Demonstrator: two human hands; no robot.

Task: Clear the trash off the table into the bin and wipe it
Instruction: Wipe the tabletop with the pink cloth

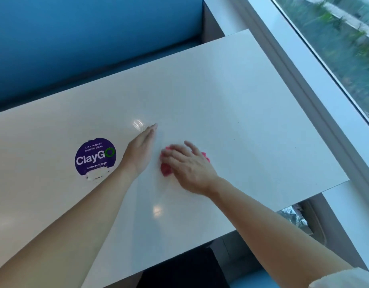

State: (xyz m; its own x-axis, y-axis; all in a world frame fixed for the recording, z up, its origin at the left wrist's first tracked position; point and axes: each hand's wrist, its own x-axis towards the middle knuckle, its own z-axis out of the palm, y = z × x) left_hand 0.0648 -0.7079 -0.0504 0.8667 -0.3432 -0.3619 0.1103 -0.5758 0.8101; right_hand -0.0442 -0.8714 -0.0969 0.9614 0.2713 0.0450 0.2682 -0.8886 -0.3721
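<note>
We lay our left hand [141,151] flat on the white table [231,100], fingers straight and together beside the purple sticker [95,156], likely to steady ourselves while we wipe. Our right hand [189,165] presses the pink cloth [166,169] onto the middle of the table just beside the left, fingers spread over it rather than closed round it. What looks like the lined bin [293,219] sits below the table's right end.

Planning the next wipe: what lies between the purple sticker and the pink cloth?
The left hand, fingers straight, resting on the table, seen in the head view.
</note>
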